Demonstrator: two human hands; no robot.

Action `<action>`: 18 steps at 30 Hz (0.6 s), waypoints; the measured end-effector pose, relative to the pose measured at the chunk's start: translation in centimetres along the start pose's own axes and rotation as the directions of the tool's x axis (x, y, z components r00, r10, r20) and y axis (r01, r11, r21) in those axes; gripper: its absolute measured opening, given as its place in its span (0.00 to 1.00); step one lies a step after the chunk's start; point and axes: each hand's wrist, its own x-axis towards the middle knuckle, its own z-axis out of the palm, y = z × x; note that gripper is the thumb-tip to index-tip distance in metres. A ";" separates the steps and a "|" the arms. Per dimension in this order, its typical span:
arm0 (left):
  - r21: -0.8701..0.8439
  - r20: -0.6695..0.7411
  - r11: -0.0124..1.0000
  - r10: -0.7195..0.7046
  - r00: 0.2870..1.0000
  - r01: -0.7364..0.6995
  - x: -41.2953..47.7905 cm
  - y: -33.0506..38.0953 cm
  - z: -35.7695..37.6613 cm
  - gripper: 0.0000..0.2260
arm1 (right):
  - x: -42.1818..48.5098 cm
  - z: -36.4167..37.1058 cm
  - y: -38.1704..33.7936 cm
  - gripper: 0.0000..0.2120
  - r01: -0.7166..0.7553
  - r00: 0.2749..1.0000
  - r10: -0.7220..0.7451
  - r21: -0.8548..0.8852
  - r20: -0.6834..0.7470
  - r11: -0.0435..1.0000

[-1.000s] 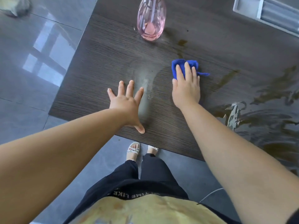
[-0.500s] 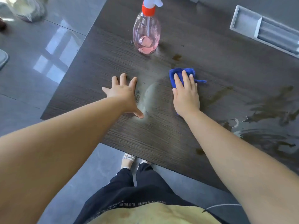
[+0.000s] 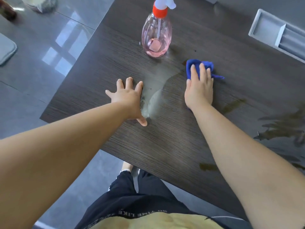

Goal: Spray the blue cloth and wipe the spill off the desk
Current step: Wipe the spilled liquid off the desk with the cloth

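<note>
My right hand (image 3: 198, 90) presses flat on the blue cloth (image 3: 192, 64), fingers straight; the cloth shows beyond my fingertips on the dark wood desk (image 3: 173, 146). My left hand (image 3: 127, 98) rests flat on the desk with fingers spread, left of a pale wet streak (image 3: 154, 101). A pink spray bottle (image 3: 156, 35) with a red collar and white trigger stands upright behind both hands. Brownish spill patches (image 3: 283, 128) lie at the right, one small patch (image 3: 208, 166) near the front edge.
A grey tray (image 3: 264, 28) sits at the desk's back right. The desk's left edge and front edge border a glossy grey tiled floor (image 3: 41, 66). My legs and feet show below the front edge.
My right hand has pushed the cloth farther from me, toward the spray bottle. My left hand stays flat on the desk. The view has tilted up, showing the whole bottle.
</note>
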 end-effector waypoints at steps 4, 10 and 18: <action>0.003 0.017 1.000 -0.014 1.000 0.014 0.1 0.0 -0.1 0.62 | 0.5 0.7 -3.5 0.24 -0.025 1.000 0.025 0.046 -0.004 0.999; 0.006 0.026 1.000 -0.016 1.000 0.015 0.0 0.1 -0.2 0.63 | -6.2 0.7 1.4 0.24 0.365 0.928 -0.366 0.029 0.065 0.931; -0.006 0.044 1.000 -0.018 0.999 0.019 -0.1 0.3 -0.4 0.63 | 4.3 -0.4 -2.9 0.24 -0.011 1.000 0.011 0.002 0.021 1.000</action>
